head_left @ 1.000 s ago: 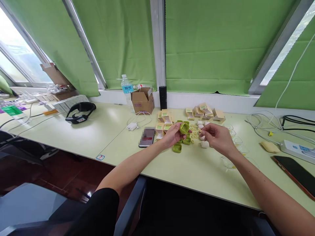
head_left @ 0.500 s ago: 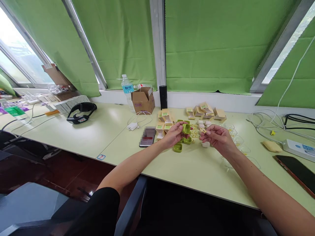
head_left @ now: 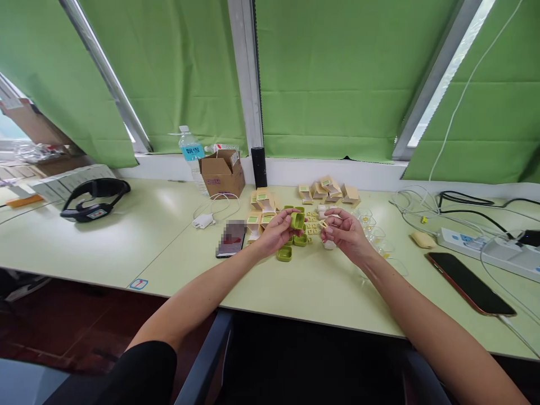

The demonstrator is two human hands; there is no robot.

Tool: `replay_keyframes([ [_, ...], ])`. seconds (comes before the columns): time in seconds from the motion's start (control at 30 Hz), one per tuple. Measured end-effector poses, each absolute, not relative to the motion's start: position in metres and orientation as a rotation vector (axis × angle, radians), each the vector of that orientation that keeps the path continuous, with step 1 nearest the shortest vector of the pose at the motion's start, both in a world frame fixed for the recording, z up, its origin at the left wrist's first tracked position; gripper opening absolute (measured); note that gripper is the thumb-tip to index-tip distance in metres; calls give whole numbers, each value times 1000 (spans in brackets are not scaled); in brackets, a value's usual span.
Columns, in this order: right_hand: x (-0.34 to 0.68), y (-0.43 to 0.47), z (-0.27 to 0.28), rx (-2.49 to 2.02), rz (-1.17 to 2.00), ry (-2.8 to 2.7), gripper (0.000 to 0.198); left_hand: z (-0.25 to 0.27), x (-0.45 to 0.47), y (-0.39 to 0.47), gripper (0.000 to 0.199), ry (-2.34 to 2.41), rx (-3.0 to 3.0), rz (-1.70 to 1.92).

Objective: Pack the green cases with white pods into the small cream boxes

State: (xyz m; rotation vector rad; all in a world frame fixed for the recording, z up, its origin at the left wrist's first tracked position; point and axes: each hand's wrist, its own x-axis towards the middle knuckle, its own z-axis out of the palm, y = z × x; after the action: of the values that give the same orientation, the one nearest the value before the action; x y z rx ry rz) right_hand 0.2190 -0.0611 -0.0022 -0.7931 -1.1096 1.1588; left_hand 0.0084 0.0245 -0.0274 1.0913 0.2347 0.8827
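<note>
Holding green cup: done with left hand, closed around its side with thumb and fingers, raised above the tabletop.
Small yellow piece: pinched between thumb and fingertips of right hand, just beside the cup, apart from it.
Loose green cups: set on the pale table below and around left hand, nearest one hollow side up, others clustered and partly hidden.
Yellow pieces: laid out in short rows between both hands.
White pieces: lying close by right hand, partly covered by it, too small to make out fully.
Transparent pieces: spread beside right wrist, with spots of yellow showing.
Tan boxes: heaped behind left hand, with another pile farther back, near the wall.
Left of boxes: phone with pixelated screen, then white charger with looped cable.
Along wall: bottle with blue label, brown carton, black cylinder, below green blinds.
Far left: black headset.
Far right: beige pouch, dark phone, white power strip.
</note>
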Motion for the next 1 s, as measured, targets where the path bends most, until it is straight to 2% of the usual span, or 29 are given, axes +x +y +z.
replay_keyframes([
  [0.1,216,-62,-4,-836,1101,-1167,50,-29,9,25,46,233,1098,891],
  [0.4,202,-63,-18,-895,673,-1388,28,-30,10,20,52,231,1171,829],
  [0.8,197,-64,-25,-938,531,-1516,15,-28,8,13,53,235,1204,793],
  [1.0,193,-70,-20,-987,126,-1679,11,-26,8,11,48,218,1209,776],
])
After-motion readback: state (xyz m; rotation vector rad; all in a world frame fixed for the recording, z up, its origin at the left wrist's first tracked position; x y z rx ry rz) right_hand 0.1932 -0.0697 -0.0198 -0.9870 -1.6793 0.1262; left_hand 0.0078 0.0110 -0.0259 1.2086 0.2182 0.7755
